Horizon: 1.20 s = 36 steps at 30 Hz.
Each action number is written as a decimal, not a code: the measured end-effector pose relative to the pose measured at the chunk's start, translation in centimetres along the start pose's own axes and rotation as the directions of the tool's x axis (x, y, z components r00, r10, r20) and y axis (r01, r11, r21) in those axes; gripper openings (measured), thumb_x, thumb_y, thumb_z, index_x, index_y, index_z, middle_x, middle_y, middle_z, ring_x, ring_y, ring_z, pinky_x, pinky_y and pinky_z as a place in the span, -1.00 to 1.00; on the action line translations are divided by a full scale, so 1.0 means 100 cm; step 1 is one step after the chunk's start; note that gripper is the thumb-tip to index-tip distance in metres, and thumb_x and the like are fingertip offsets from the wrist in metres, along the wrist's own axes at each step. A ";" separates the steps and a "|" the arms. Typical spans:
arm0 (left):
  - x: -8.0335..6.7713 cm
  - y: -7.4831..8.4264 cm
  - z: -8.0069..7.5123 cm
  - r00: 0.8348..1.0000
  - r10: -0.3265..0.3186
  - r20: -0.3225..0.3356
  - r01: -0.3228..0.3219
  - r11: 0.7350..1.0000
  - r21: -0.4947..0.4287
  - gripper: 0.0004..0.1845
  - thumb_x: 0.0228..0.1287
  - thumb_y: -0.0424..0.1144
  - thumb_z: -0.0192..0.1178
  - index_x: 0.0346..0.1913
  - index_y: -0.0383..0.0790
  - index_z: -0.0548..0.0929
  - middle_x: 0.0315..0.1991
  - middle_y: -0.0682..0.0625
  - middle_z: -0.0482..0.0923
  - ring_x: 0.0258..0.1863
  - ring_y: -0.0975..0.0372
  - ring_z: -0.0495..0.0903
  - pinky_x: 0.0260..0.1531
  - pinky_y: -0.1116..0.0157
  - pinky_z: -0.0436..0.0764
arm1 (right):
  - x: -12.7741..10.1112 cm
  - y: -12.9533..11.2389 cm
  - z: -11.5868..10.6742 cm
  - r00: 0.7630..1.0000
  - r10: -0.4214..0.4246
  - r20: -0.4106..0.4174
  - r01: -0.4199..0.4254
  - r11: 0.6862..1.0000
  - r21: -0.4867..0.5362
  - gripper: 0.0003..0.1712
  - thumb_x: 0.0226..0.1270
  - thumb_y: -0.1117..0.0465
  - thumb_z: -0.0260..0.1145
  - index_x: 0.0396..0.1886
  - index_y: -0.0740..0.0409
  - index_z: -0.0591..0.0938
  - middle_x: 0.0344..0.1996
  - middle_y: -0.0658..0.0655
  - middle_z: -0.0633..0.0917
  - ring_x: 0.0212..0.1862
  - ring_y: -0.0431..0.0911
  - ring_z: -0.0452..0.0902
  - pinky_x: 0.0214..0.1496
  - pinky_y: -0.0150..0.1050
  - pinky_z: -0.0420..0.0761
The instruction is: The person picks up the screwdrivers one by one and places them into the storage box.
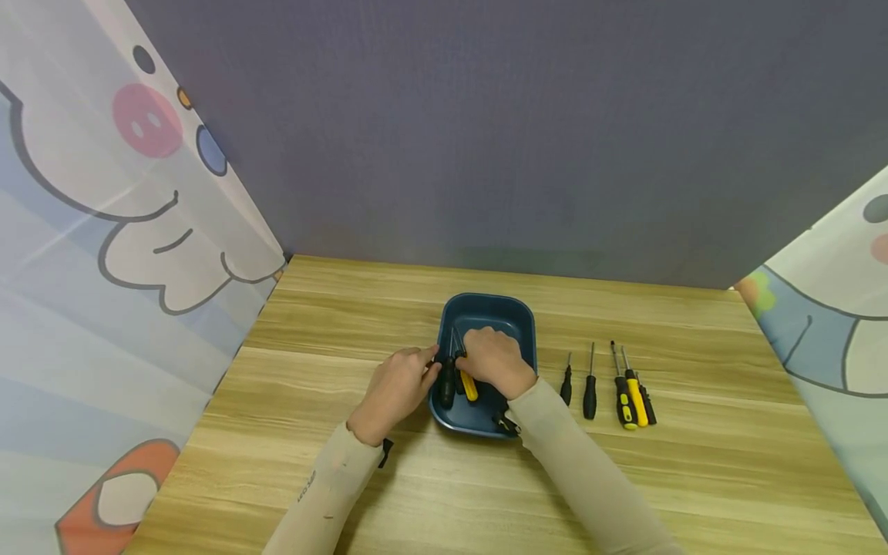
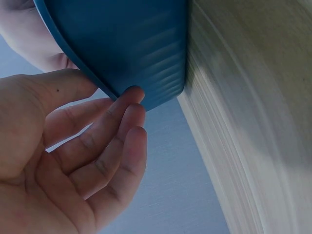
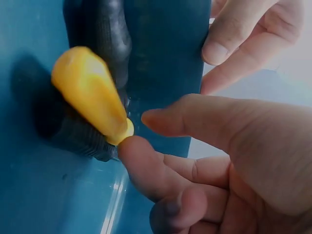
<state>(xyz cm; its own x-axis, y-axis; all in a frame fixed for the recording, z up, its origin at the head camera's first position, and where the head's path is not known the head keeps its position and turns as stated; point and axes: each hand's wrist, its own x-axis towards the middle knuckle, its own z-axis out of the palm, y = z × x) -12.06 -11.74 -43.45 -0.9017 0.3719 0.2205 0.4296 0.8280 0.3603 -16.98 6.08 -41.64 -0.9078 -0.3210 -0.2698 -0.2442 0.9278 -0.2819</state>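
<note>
Left hand (image 1: 394, 385) pinches bin (image 1: 494, 305) rim. Right hand (image 1: 496, 359), thumb and index apart, at yellow handle (image 1: 470, 387), inside bin beside black handle (image 1: 447, 385). Off-centre pinch could roll yellow handle; slack left grip could let bin slide.

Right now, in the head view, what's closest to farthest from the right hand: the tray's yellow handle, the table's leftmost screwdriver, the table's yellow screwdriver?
1. Yellow handle: beside the right hand, in the tray.
2. Leftmost screwdriver: right of the tray.
3. Yellow screwdriver: farther right.
</note>
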 end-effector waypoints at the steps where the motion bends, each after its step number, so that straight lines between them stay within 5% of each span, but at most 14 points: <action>1: 0.000 0.000 0.000 1.000 -0.001 0.001 0.001 1.000 0.001 -0.68 0.41 -0.25 0.28 0.14 -0.31 0.70 -0.27 -0.09 0.70 -0.52 0.27 0.55 -0.60 0.38 0.45 | 0.000 0.000 -0.001 1.000 0.000 0.000 0.000 1.000 0.003 -0.52 0.36 0.08 0.36 -0.76 0.07 0.48 -0.81 -0.04 0.29 -0.76 -0.14 0.30 -0.71 -0.31 0.26; 22: 0.003 0.000 -0.002 1.000 -0.003 0.010 0.002 1.000 0.027 -0.66 0.41 -0.23 0.28 0.16 -0.30 0.69 -0.31 -0.08 0.69 -0.48 0.22 0.61 -0.60 0.36 0.48 | -0.029 0.007 -0.032 0.998 -0.015 -0.053 0.015 1.000 -0.015 -0.54 0.42 0.04 0.33 -0.69 0.06 0.52 -0.79 -0.01 0.38 -0.75 -0.14 0.29 -0.72 -0.31 0.24; 29: 0.001 -0.001 0.001 1.000 -0.023 0.007 0.022 1.000 0.008 -0.66 0.42 -0.22 0.27 0.17 -0.28 0.69 -0.13 -0.13 0.72 -0.24 0.10 0.70 -0.38 0.17 0.65 | -0.049 0.022 -0.037 0.992 -0.044 -0.122 0.044 0.999 0.001 -0.61 0.42 0.09 0.34 -0.59 0.06 0.46 -0.75 -0.03 0.34 -0.73 -0.16 0.23 -0.68 -0.30 0.20; 36: 0.000 0.000 0.001 1.000 -0.012 -0.003 0.012 1.000 0.006 -0.66 0.41 -0.23 0.28 0.17 -0.28 0.69 -0.14 -0.13 0.72 -0.28 0.12 0.70 -0.43 0.20 0.64 | -0.072 0.045 -0.040 0.990 0.027 -0.139 -0.026 1.000 0.010 -0.73 0.42 0.09 0.33 -0.43 0.08 0.51 -0.65 0.03 0.41 -0.67 -0.13 0.30 -0.66 -0.29 0.24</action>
<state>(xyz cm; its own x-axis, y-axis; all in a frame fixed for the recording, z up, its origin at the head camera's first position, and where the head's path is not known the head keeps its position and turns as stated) -12.05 -11.74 -43.58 -0.9065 0.3611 0.2188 0.4187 0.8349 0.3573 -12.89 13.30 -37.23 -0.9527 -0.2662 -0.1463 -0.2173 0.9339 -0.2839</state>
